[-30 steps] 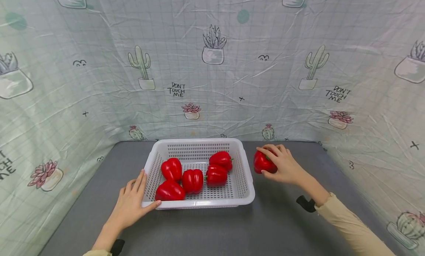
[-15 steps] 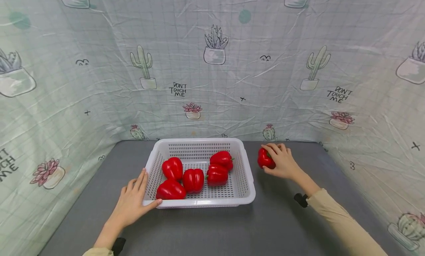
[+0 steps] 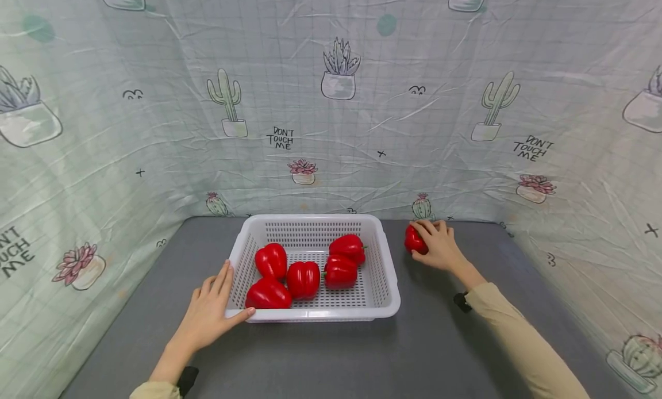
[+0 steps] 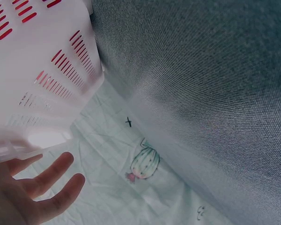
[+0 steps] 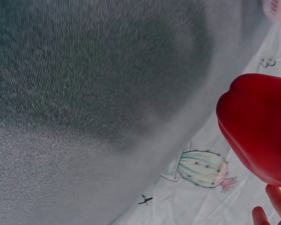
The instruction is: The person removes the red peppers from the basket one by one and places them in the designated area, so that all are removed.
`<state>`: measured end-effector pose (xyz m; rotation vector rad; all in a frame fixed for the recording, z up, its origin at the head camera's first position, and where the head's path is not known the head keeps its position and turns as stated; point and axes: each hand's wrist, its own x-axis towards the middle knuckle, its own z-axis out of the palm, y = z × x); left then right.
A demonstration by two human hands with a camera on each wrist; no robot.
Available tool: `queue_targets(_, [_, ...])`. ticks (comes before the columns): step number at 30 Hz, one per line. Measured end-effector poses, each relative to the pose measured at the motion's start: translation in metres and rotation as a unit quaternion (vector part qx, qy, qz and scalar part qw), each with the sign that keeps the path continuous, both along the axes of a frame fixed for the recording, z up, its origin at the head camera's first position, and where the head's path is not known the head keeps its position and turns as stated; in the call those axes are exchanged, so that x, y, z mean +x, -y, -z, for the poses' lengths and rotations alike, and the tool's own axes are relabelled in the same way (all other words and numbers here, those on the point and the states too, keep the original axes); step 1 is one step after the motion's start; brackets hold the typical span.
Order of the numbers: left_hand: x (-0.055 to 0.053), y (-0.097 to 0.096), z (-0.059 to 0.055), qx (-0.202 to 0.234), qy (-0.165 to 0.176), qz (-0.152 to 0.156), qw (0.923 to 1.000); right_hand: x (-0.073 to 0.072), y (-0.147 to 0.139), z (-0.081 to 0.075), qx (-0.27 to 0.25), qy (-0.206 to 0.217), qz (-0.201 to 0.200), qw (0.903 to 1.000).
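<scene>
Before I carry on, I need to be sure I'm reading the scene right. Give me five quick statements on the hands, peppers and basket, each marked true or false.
1. The basket holds five peppers. True.
2. The right hand grips a sixth pepper. True.
3. The sixth pepper is inside the basket. False: it is outside, to the right of the basket.
4. The left hand touches the basket. True.
5. The peppers are green. False: they are red.
</scene>
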<state>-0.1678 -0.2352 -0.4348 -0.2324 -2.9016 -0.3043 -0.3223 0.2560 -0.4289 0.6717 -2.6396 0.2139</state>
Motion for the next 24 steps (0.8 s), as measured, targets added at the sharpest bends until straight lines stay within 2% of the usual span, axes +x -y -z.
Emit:
queue_targets(8, [0.000, 0.001, 0.001, 0.000, 0.000, -0.001, 1.0000, -0.018, -0.001, 0.008, 0.020, 0.033, 0.029, 0.9988])
queue_targets(13, [0.000, 0.000, -0.001, 0.000, -0.001, 0.000, 1.0000, -0.028, 0.003, 0.012, 0.013, 0.058, 0.041, 0.9974])
queue_targets(24, [-0.001, 0.000, 0.001, -0.002, -0.001, -0.001, 1.0000, -0.040, 0.017, 0.016, 0.022, 0.093, 0.043, 0.9945])
